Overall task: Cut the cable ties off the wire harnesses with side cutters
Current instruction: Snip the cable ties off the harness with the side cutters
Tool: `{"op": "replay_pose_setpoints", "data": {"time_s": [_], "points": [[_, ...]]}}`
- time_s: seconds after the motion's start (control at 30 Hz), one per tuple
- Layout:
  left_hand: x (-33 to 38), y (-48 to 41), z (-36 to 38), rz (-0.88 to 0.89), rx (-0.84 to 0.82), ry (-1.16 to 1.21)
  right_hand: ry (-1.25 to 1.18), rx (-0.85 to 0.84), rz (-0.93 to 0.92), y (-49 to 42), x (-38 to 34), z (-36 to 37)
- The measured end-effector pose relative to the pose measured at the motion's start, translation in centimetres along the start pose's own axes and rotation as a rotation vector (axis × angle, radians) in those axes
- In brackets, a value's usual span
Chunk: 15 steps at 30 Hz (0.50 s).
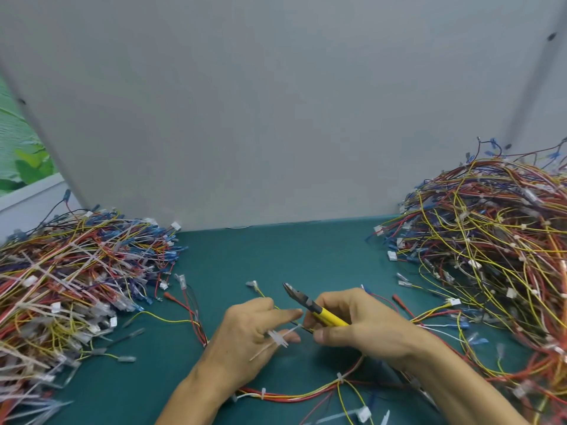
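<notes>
A: Entry, head view. Your right hand (352, 326) grips the yellow handles of the side cutters (308, 303), fingers curled round them. The dark nose points up and away to the left, and the blades look closed.

B: Confirmed. Your left hand (245, 335) holds a white cable tie (277, 338), fingers clamped on it, with the index finger stretched toward the cutters.

A: Both hands are over the green surface (276, 256). The wire harness (306, 394) lies beneath your wrists: red, yellow and white leads with white ties on them.

B: Wire heaps sit on both sides. The left heap (61, 271) has many pale ties mixed in. The right heap (491, 256) is taller. Both reach back to the grey partition (276, 118).
</notes>
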<state>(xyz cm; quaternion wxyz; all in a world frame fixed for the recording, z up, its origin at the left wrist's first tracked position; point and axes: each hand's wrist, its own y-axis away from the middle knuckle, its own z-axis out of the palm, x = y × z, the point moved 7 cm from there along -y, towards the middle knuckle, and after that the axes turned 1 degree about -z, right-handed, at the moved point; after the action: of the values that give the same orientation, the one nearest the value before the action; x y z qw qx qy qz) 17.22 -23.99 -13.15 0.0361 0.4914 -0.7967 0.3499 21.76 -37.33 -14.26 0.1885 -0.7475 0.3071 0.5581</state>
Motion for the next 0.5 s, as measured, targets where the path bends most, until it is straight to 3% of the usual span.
{"op": "replay_pose_setpoints", "data": {"time_s": [0.23, 0.4, 0.5], "points": [[-0.4, 0.1, 0.6, -0.042, -0.081, -0.050, 0.081, 0.048, 0.013, -0.4, 0.5, -0.4], [-2.6, 0.7, 2.0, -0.349, -0.213, 0.162, 0.483, 0.313, -0.089, -0.1, -1.4, -3.0], [-3.3, 0.9, 2.3, -0.427, -0.305, 0.262, 0.760, 0.345, -0.139, 0.6, -3.3, -3.5]]}}
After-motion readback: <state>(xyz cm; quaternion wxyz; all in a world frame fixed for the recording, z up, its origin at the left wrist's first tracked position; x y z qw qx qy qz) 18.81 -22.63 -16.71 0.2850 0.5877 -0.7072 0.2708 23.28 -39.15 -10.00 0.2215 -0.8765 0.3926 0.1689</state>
